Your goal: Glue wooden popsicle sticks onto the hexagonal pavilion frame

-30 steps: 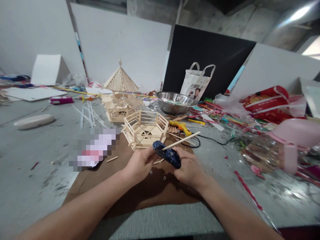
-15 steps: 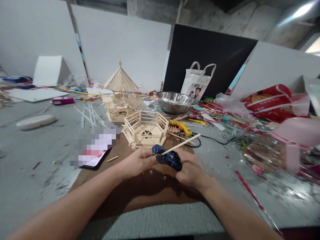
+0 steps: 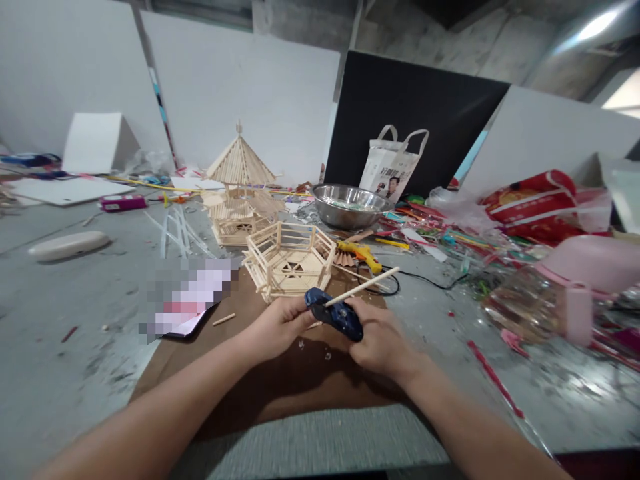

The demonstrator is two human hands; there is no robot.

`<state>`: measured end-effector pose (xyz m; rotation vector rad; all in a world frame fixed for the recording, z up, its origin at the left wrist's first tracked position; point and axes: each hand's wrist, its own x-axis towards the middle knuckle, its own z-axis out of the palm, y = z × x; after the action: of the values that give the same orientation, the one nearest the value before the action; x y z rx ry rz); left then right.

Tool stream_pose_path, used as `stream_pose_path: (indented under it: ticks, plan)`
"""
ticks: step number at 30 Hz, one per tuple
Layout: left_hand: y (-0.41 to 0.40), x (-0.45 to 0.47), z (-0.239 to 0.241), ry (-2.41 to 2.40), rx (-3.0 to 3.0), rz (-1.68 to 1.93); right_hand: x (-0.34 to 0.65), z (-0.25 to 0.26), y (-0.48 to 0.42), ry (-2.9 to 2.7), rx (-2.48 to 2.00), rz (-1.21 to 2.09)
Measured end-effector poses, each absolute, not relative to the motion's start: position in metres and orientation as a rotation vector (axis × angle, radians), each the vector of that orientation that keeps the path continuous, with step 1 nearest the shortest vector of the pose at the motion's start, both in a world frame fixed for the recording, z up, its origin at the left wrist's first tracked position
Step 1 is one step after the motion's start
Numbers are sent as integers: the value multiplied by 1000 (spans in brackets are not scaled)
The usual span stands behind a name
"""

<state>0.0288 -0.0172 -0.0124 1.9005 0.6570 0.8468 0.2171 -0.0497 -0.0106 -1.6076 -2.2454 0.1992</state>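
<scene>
A dark blue hand tool (image 3: 345, 320) with a black part, its exact kind unclear, is gripped by my right hand (image 3: 383, 337). A thin wooden stick (image 3: 367, 285) slants up to the right across the tool. My left hand (image 3: 283, 323) is closed at the tool's left end, where the stick's lower end seems to run into its fingers; the tool partly hides this. Just beyond both hands stands a six-sided wooden stick frame with railings (image 3: 293, 267). Behind it rises a model pavilion (image 3: 240, 163) with a pointed roof. A short stick piece (image 3: 224, 319) lies left of my left hand.
Brown board (image 3: 240, 393) lies under my hands. A phone (image 3: 200, 313) is on the left, a yellow glue gun (image 3: 364, 255) with black cord at the back right. A steel bowl (image 3: 350, 217), a pink-lidded jug (image 3: 525, 300) and scattered scraps stand farther out.
My left thumb has drawn slightly back from the tool's black part. The stick and tool stay nearly in place; the whole view shifts a little.
</scene>
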Motion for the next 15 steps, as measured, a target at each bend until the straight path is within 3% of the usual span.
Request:
stream_pose_path:
  ticks: [5, 15]
  plan:
    - [-20, 34, -24, 930, 2105, 1057, 218, -14, -47, -2211, -1635, 161]
    - [-17, 28, -11, 610, 1902, 873, 215, -4, -49, -2209, -1604, 227]
